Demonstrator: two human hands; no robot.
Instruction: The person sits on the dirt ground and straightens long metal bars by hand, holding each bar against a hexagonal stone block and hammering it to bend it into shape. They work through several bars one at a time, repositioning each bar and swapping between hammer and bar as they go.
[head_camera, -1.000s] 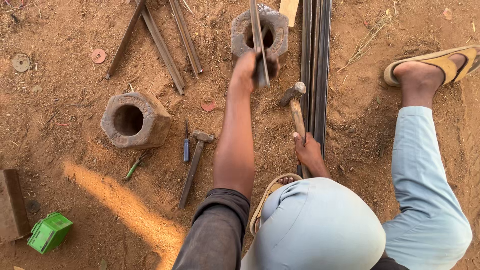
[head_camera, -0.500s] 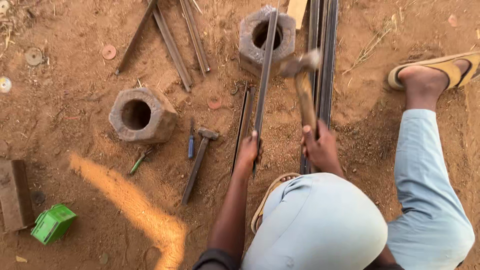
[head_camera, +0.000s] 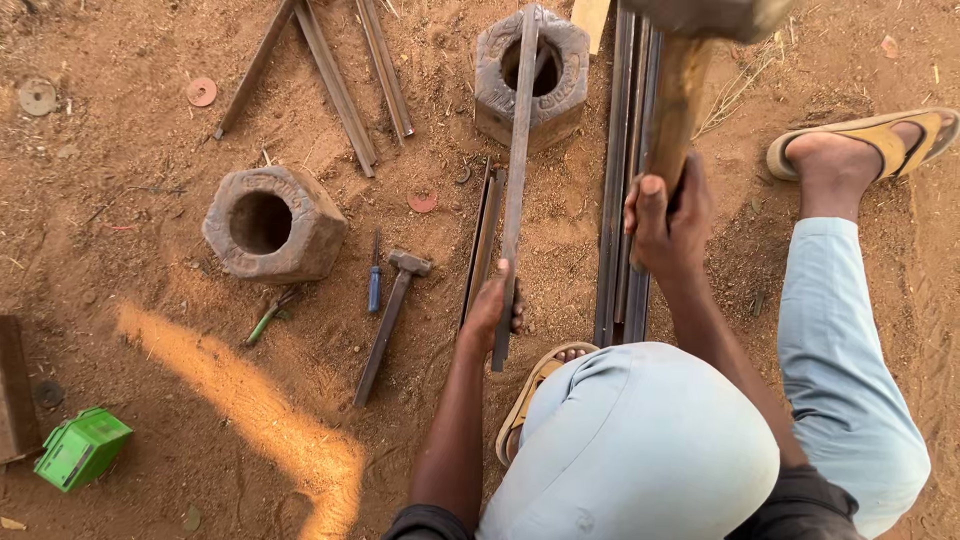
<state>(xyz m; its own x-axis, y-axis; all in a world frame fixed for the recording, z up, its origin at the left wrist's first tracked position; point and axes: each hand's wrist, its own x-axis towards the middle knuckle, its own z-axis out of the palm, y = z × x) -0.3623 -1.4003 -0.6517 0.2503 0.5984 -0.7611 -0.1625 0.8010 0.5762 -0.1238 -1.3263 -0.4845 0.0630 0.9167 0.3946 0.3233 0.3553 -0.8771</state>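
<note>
My left hand (head_camera: 493, 304) grips the near end of a long flat metal bar (head_camera: 518, 160). The bar's far end rests across a hollow hexagonal metal block (head_camera: 530, 75) at the top middle. My right hand (head_camera: 665, 215) is closed on the wooden handle of a hammer (head_camera: 680, 95). The hammer is raised close to the camera, with its head cut off at the top edge. I am crouched on reddish dirt, my knees in pale blue trousers below.
A second hollow block (head_camera: 272, 222) sits at left. A smaller hammer (head_camera: 390, 310), a blue-handled tool (head_camera: 374, 285) and a green-handled tool (head_camera: 265, 320) lie near it. Metal strips (head_camera: 625, 200) lie right of the bar, and more strips (head_camera: 335, 85) lie at top left. A green box (head_camera: 82, 447) sits at lower left.
My left hand slid back along the bar toward me. My right hand swung the hammer up from low near the ground to high by the camera.
</note>
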